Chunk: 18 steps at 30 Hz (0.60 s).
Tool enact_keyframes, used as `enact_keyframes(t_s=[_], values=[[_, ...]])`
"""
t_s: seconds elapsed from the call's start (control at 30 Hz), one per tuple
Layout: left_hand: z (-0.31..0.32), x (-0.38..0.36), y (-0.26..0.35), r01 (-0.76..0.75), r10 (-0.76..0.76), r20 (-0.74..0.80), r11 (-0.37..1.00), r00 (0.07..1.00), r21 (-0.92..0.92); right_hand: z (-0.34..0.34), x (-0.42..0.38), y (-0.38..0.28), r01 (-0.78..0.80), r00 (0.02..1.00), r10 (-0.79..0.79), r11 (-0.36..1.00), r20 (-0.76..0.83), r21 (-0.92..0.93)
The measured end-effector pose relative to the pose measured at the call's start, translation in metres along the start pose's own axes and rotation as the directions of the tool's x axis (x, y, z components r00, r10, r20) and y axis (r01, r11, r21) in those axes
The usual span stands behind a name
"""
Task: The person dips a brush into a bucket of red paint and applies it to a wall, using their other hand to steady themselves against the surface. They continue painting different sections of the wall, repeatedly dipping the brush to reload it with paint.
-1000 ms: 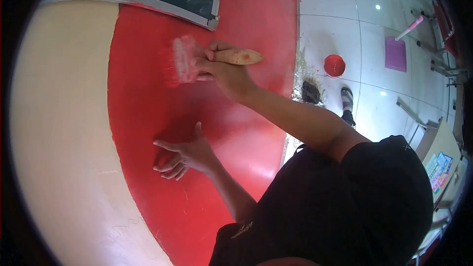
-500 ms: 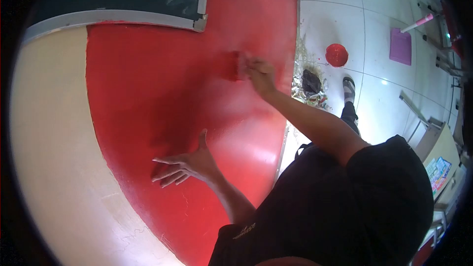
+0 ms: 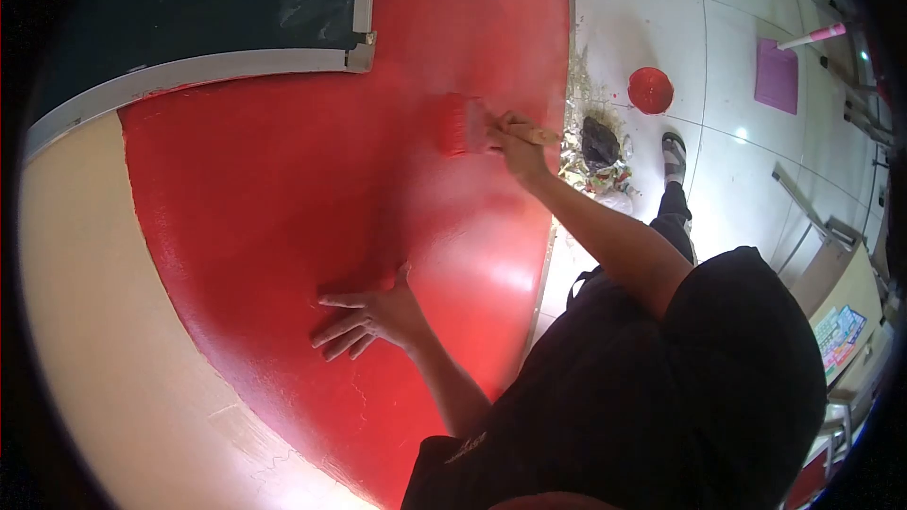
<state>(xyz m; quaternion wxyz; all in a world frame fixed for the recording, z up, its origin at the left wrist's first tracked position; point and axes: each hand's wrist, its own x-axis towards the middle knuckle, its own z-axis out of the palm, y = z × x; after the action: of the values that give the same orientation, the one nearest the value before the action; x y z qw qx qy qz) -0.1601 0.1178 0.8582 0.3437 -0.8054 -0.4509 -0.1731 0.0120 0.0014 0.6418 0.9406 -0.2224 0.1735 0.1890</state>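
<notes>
My right hand (image 3: 521,144) grips a wide paintbrush by its pale wooden handle (image 3: 542,136). The brush's red-coated bristles (image 3: 455,125) lie against the glossy red painted wall (image 3: 255,198), below the corner of a dark green board (image 3: 217,9). Lower in the view, my left hand (image 3: 376,314) is open, its fingers spread and thumb apart, over the red paint with its back toward me. Nothing is in it.
A red paint bowl (image 3: 651,91) stands on the white tiled floor (image 3: 652,0). Near it, dark and crumpled litter (image 3: 601,144) lies along the wall's base. A pink dustpan (image 3: 777,76), a foot (image 3: 673,156) and a desk (image 3: 846,297) with a colourful sheet are to the right. Cream wall (image 3: 85,274) borders the red.
The brush and right hand have shifted slightly to the right in view. My left hand has moved a little right, with its fingers still spread. The view has tilted slightly.
</notes>
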Motion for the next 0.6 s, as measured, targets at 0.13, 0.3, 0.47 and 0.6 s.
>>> enact_keyframes(t_s=[0.13, 0.3, 0.47, 0.6], values=[[-0.005, -0.001, 0.003, -0.016, 0.016, -0.009, 1.000, 1.000, 0.022, -0.024, 0.016, 0.012, 0.094, 0.963, -0.183, 0.916, -0.199, -0.389], [0.000, -0.002, -0.002, -0.020, 0.019, 0.027, 0.998, 0.999, 0.054, 0.107, -0.032, -0.026, 0.339, 0.937, -0.340, 0.845, 0.074, -0.414], [0.001, -0.001, 0.001, -0.002, 0.001, 0.009, 0.997, 1.000, 0.071, 0.112, -0.034, -0.071, 0.188, 0.940, -0.196, 0.981, 0.279, 0.057], [-0.003, -0.002, -0.001, -0.035, 0.036, -0.015, 0.997, 0.999, 0.067, 0.020, 0.013, -0.018, -0.102, 0.989, 0.081, 0.980, 0.125, 0.169]])
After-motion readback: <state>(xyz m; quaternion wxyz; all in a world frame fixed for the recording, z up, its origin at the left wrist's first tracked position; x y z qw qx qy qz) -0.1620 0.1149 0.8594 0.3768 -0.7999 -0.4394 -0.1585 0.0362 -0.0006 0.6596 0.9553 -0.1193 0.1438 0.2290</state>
